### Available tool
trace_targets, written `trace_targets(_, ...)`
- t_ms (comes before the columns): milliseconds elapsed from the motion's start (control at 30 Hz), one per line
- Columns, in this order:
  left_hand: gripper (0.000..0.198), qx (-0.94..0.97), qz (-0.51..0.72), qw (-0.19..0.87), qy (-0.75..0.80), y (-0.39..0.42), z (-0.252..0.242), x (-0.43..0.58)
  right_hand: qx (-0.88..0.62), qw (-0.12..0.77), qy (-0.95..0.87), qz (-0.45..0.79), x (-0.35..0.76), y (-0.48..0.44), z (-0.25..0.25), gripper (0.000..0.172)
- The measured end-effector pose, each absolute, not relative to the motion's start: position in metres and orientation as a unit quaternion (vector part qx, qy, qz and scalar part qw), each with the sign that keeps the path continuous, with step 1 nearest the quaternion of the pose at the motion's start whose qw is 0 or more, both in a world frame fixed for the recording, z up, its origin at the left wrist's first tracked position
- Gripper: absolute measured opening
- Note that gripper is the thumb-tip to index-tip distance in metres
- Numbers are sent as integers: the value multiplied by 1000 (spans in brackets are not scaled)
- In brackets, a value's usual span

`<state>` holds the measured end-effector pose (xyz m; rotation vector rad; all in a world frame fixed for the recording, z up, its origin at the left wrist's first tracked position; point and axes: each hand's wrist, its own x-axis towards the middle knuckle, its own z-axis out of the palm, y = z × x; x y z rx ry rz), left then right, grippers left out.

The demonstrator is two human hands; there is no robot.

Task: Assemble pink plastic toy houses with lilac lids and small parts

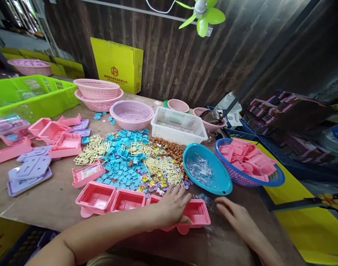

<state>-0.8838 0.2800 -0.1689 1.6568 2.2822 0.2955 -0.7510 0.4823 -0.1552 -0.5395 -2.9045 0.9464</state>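
At far left, a green crate point(47, 103); in front of it, pink parts point(55, 131) heaped together, with lilac plates point(30, 166) stacked nearer the table's front edge; further back, two pink baskets point(98, 105), one set inside the other, before a yellow carton point(113, 59); to the right of the plates, a pink tray point(87, 175) with a printed panel. Next, along the front, a row of open pink boxes point(95, 210), end to end; behind the row, cream frames point(93, 149), a broad spread of blue pieces point(119, 179), then small charms point(158, 181) and brown pieces point(173, 150); behind these, a white basket point(177, 136). Over the right part of the row, the left hand point(171, 207), palm down, fingers spread apart and pointing at the charms, partly hiding the boxes; cannot tell whether touching them. Right of this, a teal basin point(223, 183), tilted, with clear pieces point(200, 166) inside; below it, the right hand point(232, 214), just beside clear bits point(205, 199) on the table; fingers bent and close together; cannot tell whether clamped on anything. At right, a blue basket point(278, 179) full of pink pieces point(248, 159).
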Motion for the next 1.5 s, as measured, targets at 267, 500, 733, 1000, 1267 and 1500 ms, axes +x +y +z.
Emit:
trace_targets(267, 37, 391, 77, 175, 900, 238, -160, -989, -88, -22, -981, 169, -921, 421, -177, 39)
trace_targets(500, 41, 344, 77, 185, 917, 248, -182, -1042, -140, -50, -978, 148, -966, 409, -215, 58)
trace_targets(733, 47, 362, 142, 175, 904, 256, -192, -1050, -185, -14, -968, 170, -962, 414, -230, 76)
trace_targets(1000, 21, 310, 268, 158, 899, 251, -199, -1057, -130, 72, -945, 291, -964, 413, -210, 78)
trace_targets(1267, 11, 300, 383, 178, 855, 235, -187, -1064, -46, 79, -906, 412, -959, 421, -177, 58)
trace_targets(1500, 21, 301, 453, 190, 818, 228, -184, -1043, 128, 63, -935, 324, -966, 394, -178, 53)
